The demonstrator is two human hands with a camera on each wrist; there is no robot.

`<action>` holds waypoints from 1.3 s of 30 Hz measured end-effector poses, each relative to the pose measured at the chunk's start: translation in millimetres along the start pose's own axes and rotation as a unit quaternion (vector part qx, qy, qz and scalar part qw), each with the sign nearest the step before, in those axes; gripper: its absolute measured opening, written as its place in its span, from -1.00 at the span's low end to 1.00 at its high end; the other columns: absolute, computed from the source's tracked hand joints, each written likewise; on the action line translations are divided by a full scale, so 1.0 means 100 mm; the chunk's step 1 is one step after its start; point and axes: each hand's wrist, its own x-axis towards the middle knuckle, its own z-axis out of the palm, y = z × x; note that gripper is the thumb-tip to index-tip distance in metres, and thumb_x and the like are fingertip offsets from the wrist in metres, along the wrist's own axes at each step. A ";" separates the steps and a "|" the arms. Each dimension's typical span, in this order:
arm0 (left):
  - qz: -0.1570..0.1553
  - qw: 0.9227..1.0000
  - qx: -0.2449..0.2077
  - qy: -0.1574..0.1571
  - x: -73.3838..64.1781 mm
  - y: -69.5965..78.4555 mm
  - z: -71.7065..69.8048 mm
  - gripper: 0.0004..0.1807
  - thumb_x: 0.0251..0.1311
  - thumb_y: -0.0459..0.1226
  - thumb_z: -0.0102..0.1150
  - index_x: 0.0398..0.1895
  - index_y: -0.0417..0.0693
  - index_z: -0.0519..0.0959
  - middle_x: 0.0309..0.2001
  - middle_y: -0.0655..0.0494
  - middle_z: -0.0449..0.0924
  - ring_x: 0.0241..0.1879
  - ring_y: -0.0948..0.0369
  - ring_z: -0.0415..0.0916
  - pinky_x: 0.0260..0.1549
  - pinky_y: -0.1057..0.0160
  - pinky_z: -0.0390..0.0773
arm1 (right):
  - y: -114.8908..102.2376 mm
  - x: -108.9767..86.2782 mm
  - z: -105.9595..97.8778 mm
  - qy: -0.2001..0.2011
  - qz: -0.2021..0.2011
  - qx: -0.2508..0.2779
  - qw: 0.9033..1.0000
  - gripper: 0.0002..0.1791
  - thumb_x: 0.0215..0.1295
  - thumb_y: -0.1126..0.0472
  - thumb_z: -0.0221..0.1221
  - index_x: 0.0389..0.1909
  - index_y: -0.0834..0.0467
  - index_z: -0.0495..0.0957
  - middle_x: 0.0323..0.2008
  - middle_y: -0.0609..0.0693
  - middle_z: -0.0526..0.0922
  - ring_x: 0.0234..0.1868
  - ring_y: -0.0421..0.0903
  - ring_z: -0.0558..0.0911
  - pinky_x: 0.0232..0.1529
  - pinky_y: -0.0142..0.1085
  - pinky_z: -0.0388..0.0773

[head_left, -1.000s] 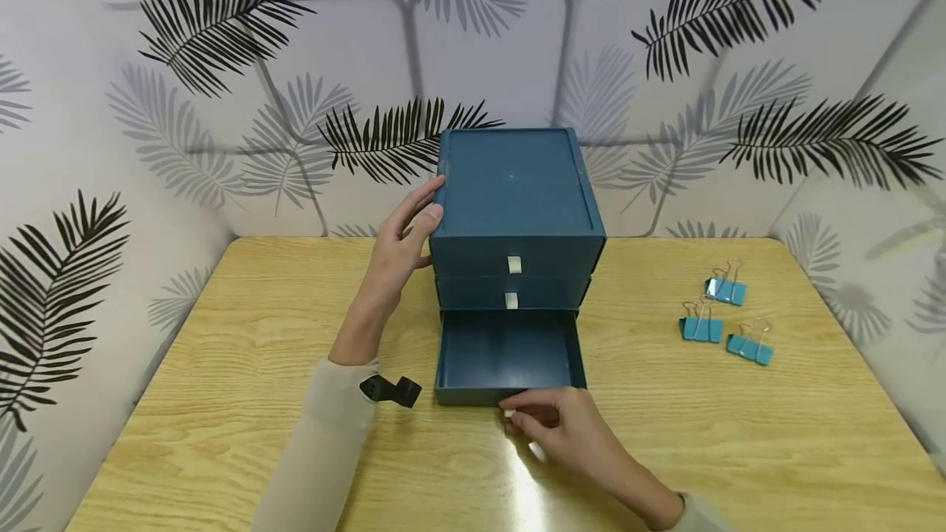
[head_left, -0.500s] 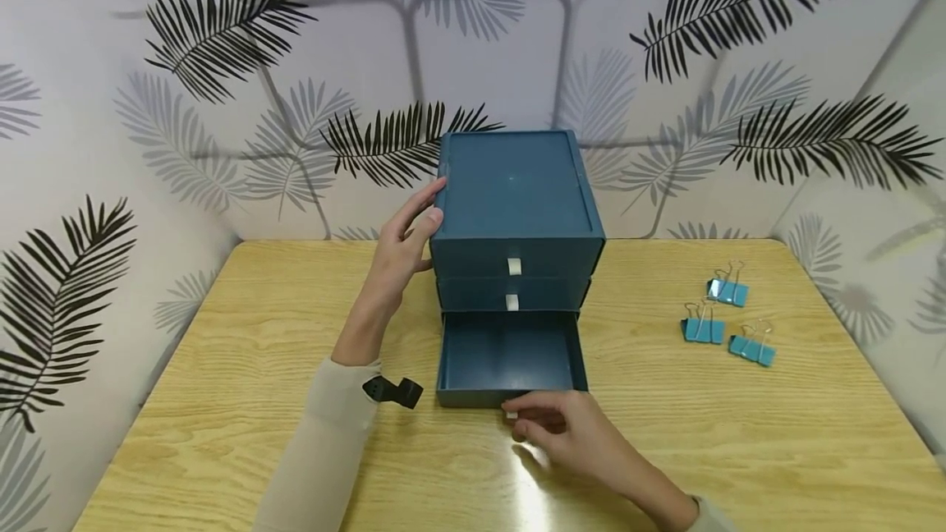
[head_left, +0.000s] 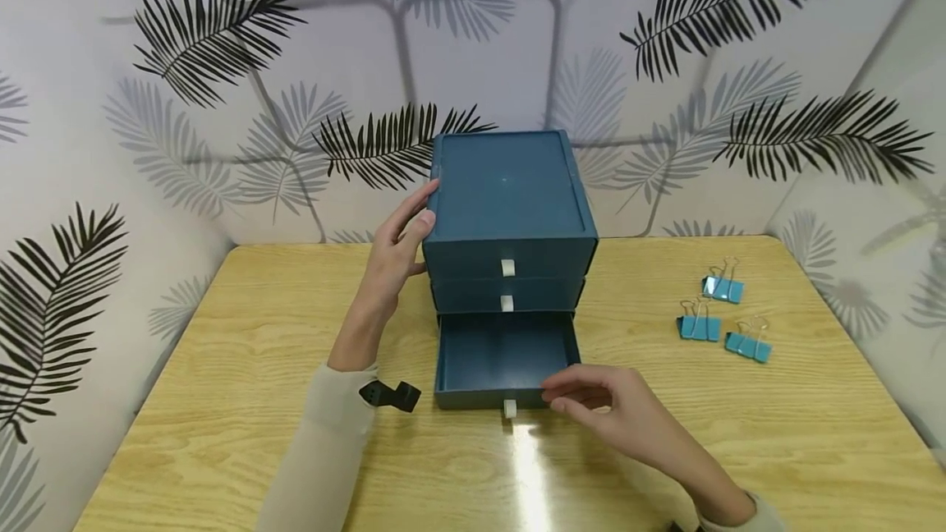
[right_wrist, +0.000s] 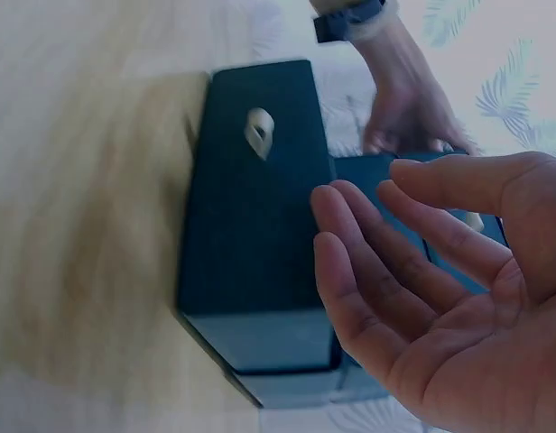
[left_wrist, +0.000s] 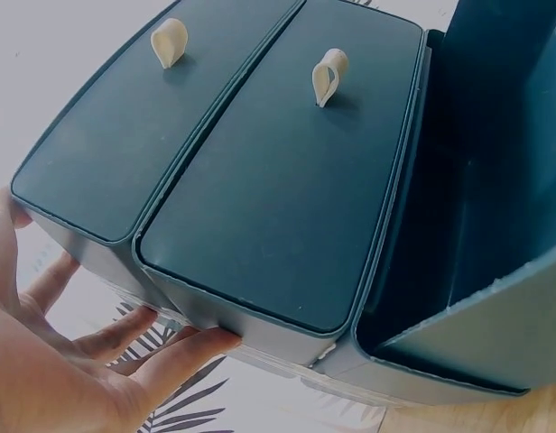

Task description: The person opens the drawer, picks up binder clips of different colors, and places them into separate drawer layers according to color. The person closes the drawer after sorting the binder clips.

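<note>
So, the right hand (head_left: 628,417) is loosely open, fingers softly bent and gripping nothing. Its fingertips sit at the right end of the front of the pulled-out bottom drawer (head_left: 466,399); can't tell if they actually touch. That drawer's white pull loop (head_left: 510,409) is just left of those fingertips. Farther off, the left hand (head_left: 390,261) has its fingers spread out and resting against the left side of the blue drawer cabinet (head_left: 510,187), not wrapped around anything. The two closed upper drawers are to the right of that hand. Beyond the right hand and off to its right, three teal binder clips (head_left: 698,328) lie on the wooden table (head_left: 259,310); only the head view catches those. The right wrist view gets the inside of the right palm, which the head view hides, and the left wrist view shows the left fingers along the cabinet's side way better.
</note>
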 end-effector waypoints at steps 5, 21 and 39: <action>0.002 1.000 0.001 -0.001 -0.01 0.00 0.01 -0.45 0.53 -0.01 -0.02 0.55 0.35 0.33 0.55 0.17 0.16 0.49 0.00 0.18 0.05 -0.46 0.45 | -0.02 -0.03 -0.17 0.049 -0.006 -0.027 0.998 -0.77 0.44 0.27 0.26 0.05 0.19 0.71 -0.08 0.00 0.78 -0.12 -0.08 0.76 -0.17 -0.25 0.71; -0.001 1.000 -0.003 0.003 -0.04 -0.04 0.02 -0.43 0.51 0.03 -0.02 0.55 0.36 0.33 0.56 0.16 0.15 0.50 0.00 0.17 0.05 -0.50 0.42 | 0.24 -0.12 -0.76 0.219 -0.002 -0.115 0.969 -0.71 0.44 0.28 0.27 0.14 0.18 0.66 -0.03 0.12 0.73 -0.08 -0.36 0.67 -0.18 -0.48 0.63; 0.009 1.000 -0.002 0.003 -0.02 -0.02 0.02 -0.43 0.51 0.02 -0.03 0.56 0.36 0.31 0.56 0.16 0.16 0.50 -0.01 0.17 0.06 -0.51 0.40 | 0.75 -0.20 -1.21 0.332 0.039 -0.125 0.934 -0.51 0.29 0.37 0.37 0.23 0.31 0.55 -0.15 -0.42 0.59 -0.11 -0.42 0.61 -0.19 -0.62 0.54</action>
